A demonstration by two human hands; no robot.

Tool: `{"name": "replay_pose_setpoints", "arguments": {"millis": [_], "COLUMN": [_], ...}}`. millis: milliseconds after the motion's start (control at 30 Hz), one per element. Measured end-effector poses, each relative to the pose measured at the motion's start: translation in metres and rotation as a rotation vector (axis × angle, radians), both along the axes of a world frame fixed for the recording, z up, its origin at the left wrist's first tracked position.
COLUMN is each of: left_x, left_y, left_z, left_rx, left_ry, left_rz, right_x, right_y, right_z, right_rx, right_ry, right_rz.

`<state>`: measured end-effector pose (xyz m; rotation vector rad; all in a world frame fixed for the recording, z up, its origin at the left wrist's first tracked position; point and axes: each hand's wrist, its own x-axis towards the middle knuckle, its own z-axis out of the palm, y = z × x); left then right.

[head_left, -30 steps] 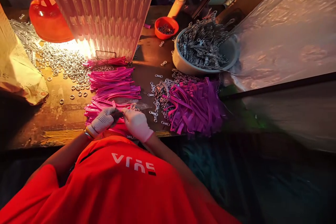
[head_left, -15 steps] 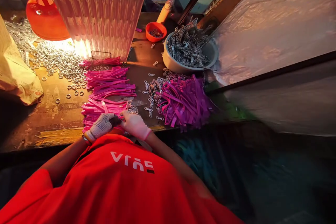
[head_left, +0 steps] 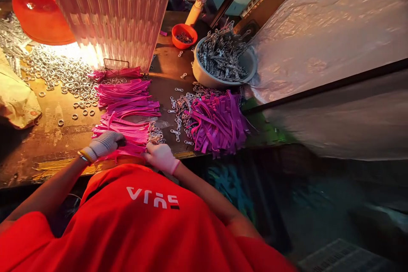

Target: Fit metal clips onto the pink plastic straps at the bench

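My left hand (head_left: 105, 143), in a dotted white glove, lies curled on the nearest stack of pink straps (head_left: 127, 136) at the table's front edge. My right hand (head_left: 160, 157), in a pale glove, pinches the other end of the same stack, just below a cluster of metal clasps (head_left: 155, 134) fixed to the strap ends. A pink strap runs between the two hands. More pink strap stacks (head_left: 126, 95) lie farther back. A heap of purple straps (head_left: 218, 122) sits to the right of my right hand.
A pale bowl (head_left: 204, 77) heaped with metal clips stands at the back right, with a small orange bowl (head_left: 184, 36) behind it. Loose metal rings (head_left: 60, 72) cover the left. A tall woven column (head_left: 111, 12), a red vessel (head_left: 38, 12), a paper bag (head_left: 15, 102) and plastic sheeting (head_left: 318, 29) surround the work area.
My hands were together over the near strap stack; the left hand has since moved left along the straps and the hands are now apart. The camera view has shifted slightly.
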<state>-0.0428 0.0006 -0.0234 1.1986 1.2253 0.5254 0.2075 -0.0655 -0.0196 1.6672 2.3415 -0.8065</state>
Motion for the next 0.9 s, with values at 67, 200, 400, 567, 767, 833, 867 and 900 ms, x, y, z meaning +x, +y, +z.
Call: {"name": "replay_pose_setpoints", "arguments": {"millis": [67, 200, 400, 567, 767, 833, 867, 900], "left_x": [-0.008, 0.003, 0.023, 0.022, 0.03, 0.033, 0.034, 0.035], "left_y": [0.005, 0.0, -0.008, -0.023, -0.031, -0.032, -0.033, -0.034], "left_z": [-0.007, -0.008, 0.019, 0.026, 0.022, 0.022, 0.023, 0.024], "left_rx": [0.045, -0.177, -0.744, -0.552, -0.153, -0.106, -0.094, -0.084], "left_ry": [0.044, -0.18, -0.696, -0.47, -0.038, -0.034, -0.05, -0.065], "left_rz": [0.095, 0.272, 0.149, 0.227, 0.279, 0.28, 0.27, 0.256], "right_x": [0.021, 0.072, 0.095, 0.098, 0.062, 0.034, 0.02, 0.006], "right_y": [0.005, 0.032, 0.062, 0.061, 0.056, 0.049, 0.044, 0.04], "right_z": [-0.012, -0.048, -0.105, -0.114, -0.062, -0.035, -0.022, -0.01], "right_rx": [-0.049, 0.053, 0.045, 0.033, 0.14, 0.197, 0.227, 0.243], "right_ry": [0.083, 0.061, -0.195, -0.12, 0.301, 0.565, 0.62, 0.61], "right_rz": [-0.076, -0.363, -0.538, -0.595, -0.513, -0.34, -0.244, -0.168]}}
